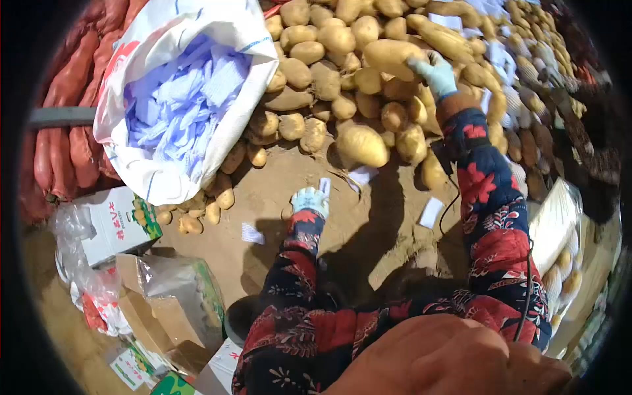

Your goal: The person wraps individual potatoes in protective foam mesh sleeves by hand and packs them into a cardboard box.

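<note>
My right hand [436,74], in a pale glove, grips one end of a large long potato [393,58] above the potato pile [326,80]. Low over the dirt floor, my left hand [308,199], gloved too, has its fingers curled. A small white foam net sleeve [324,186] sticks out at its fingers. A brownish bit shows at the left edge of that hand, too small to name. Between the two hands, a big potato [363,145] lies at the pile's front edge. Another white foam net [363,175] lies just below it.
A white sack [172,182] full of purplish foam nets [187,99] stands at the left. Red filled bags [66,138] lie beyond it. Cartons [118,220] and a plastic-lined box [168,306] sit lower left. Net-wrapped potatoes [526,72] are at the right. A cable [526,289] hangs along my right sleeve.
</note>
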`<state>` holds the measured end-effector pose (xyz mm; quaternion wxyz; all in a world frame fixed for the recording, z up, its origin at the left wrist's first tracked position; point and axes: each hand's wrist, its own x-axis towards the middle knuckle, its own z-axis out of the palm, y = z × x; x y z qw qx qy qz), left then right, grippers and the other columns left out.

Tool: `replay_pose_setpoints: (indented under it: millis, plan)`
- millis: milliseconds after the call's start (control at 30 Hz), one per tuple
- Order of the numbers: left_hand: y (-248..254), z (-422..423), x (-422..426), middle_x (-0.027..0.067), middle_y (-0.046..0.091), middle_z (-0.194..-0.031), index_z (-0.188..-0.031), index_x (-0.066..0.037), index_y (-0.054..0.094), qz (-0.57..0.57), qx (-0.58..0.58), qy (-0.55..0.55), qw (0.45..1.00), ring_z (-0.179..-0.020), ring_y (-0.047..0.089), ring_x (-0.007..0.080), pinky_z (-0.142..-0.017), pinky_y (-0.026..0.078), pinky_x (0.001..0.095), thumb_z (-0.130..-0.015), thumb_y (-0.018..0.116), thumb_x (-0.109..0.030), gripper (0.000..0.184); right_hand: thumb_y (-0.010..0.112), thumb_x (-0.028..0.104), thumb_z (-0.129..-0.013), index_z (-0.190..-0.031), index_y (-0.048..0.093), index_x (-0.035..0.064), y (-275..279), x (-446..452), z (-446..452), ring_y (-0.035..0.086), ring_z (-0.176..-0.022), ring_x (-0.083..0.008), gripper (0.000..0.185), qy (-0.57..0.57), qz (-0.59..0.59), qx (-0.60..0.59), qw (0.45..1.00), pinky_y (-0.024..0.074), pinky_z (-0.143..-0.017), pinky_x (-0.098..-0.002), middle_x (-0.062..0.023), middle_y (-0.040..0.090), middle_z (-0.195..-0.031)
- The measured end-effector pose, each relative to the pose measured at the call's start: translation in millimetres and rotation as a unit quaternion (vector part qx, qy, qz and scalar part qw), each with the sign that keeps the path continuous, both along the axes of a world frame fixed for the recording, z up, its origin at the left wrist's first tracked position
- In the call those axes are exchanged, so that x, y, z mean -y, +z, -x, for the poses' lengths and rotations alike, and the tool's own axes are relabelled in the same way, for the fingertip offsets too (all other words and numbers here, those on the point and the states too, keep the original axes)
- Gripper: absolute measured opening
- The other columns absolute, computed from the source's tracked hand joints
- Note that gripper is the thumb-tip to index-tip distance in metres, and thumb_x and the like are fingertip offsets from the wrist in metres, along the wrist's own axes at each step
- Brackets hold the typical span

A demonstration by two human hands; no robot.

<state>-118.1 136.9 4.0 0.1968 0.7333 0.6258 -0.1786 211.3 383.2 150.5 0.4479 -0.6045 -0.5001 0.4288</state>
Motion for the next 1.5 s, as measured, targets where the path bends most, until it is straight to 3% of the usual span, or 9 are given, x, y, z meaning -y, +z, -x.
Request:
replay_pose_setpoints:
  millis: [200, 300, 333, 700, 1033, 1200, 1300, 1333, 1500]
  plan:
    - [6.1, -33.8, -26.0, 0.0117, 0.064, -0.090, -0.110, -0.009, 0.055, -0.047, 0.258, 0.285, 0.922, -0.079, 0.061, 0.0304, -0.072, 0.047, 0.0385, -0.086, 0.050, -0.034, 0.035, 0.078, 0.029, -0.061, -0.109, 0.053, -0.0018, 63.6, 167.4, -39.2, 0.059, -0.086, -0.0150, 0.062, -0.025, -0.075, -0.023, 0.997, 0.0486, -0.076, -0.0276, -0.0102, 0.061, -0.097]
    - [119.5, -134.3, -25.9, 0.0164, 0.058, -0.091, -0.106, -0.005, 0.052, 0.205, 0.815, 0.484, 0.243, -0.085, 0.057, 0.0351, -0.077, 0.049, 0.0473, -0.091, 0.041, -0.042, 0.041, 0.079, 0.033, -0.060, -0.107, 0.056, 0.0016, 120.0, 252.1, -22.2, 0.060, -0.090, -0.0164, 0.061, -0.005, -0.116, 0.110, 0.987, 0.0481, -0.080, -0.0292, -0.0109, 0.062, -0.101]
    - [147.4, -159.0, -22.8, 0.0164, 0.058, -0.091, -0.106, -0.005, 0.052, 0.311, 0.831, 0.422, 0.183, -0.085, 0.057, 0.0352, -0.077, 0.049, 0.0476, -0.091, 0.041, -0.042, 0.041, 0.079, 0.034, -0.059, -0.107, 0.057, 0.0026, 127.9, 275.4, -14.4, 0.060, -0.091, -0.0184, 0.061, 0.000, -0.107, 0.138, 0.985, 0.0478, -0.081, -0.0301, -0.0111, 0.061, -0.101]
    - [188.9, -205.4, 59.9, 0.0171, 0.058, -0.092, -0.107, -0.005, 0.051, 0.254, 0.850, 0.394, 0.241, -0.084, 0.057, 0.0365, -0.075, 0.049, 0.0508, -0.090, 0.036, -0.048, 0.049, 0.074, 0.019, -0.067, -0.104, 0.059, 0.0036, 130.5, 398.5, -39.0, 0.054, -0.098, -0.0185, 0.043, 0.019, -0.235, 0.071, 0.969, 0.0434, -0.087, -0.0317, -0.0074, 0.056, -0.104]
    - [188.1, -212.2, 66.2, 0.0162, 0.060, -0.091, -0.105, -0.003, 0.053, 0.257, 0.870, 0.343, 0.245, -0.088, 0.057, 0.0365, -0.078, 0.047, 0.0534, -0.090, 0.026, -0.055, 0.060, 0.061, 0.031, -0.073, -0.129, 0.036, 0.0017, 108.1, 418.3, -48.3, 0.054, -0.090, -0.0171, 0.068, 0.077, 0.049, -0.298, 0.950, 0.0494, -0.059, -0.0251, -0.0121, 0.049, -0.115]
    - [192.1, -222.3, 59.2, 0.0197, 0.059, -0.101, -0.107, -0.004, 0.053, 0.192, 0.811, 0.405, 0.376, -0.094, 0.056, 0.0373, -0.083, 0.045, 0.0534, -0.086, 0.027, -0.061, 0.066, 0.060, 0.025, -0.069, -0.128, 0.036, -0.0013, 106.8, 414.8, -51.8, 0.054, -0.091, -0.0181, 0.068, 0.077, -0.004, -0.265, 0.961, 0.0502, -0.065, -0.0279, -0.0134, 0.049, -0.115]
    - [175.4, -209.4, 41.7, 0.0189, 0.059, -0.104, -0.108, -0.004, 0.053, 0.329, 0.860, 0.293, 0.258, -0.096, 0.055, 0.0383, -0.085, 0.044, 0.0523, -0.086, 0.028, -0.061, 0.066, 0.057, 0.023, -0.068, -0.127, 0.037, -0.0010, 104.4, 415.4, -59.1, 0.055, -0.094, -0.0197, 0.067, 0.081, -0.034, -0.261, 0.961, 0.0498, -0.074, -0.0336, -0.0126, 0.049, -0.115]
    - [211.1, -230.2, 57.8, 0.0167, 0.058, -0.109, -0.114, -0.006, 0.053, 0.140, 0.819, 0.344, 0.438, -0.097, 0.055, 0.0356, -0.086, 0.045, 0.0495, -0.087, 0.032, -0.057, 0.061, 0.056, 0.021, -0.067, -0.127, 0.037, -0.0005, 101.2, 415.4, -62.1, 0.055, -0.095, -0.0207, 0.066, 0.085, -0.021, -0.356, 0.930, 0.0498, -0.074, -0.0335, -0.0124, 0.049, -0.116]
    - [213.4, -232.8, 54.8, 0.0156, 0.057, -0.112, -0.117, -0.008, 0.052, 0.147, 0.820, 0.299, 0.466, -0.098, 0.056, 0.0335, -0.086, 0.045, 0.0485, -0.088, 0.035, -0.054, 0.057, 0.054, 0.027, -0.082, -0.127, 0.042, 0.0053, 103.5, 413.7, -62.4, 0.058, -0.098, -0.0252, 0.051, 0.107, 0.081, -0.627, 0.767, 0.0523, -0.073, -0.0406, -0.0128, 0.054, -0.117]
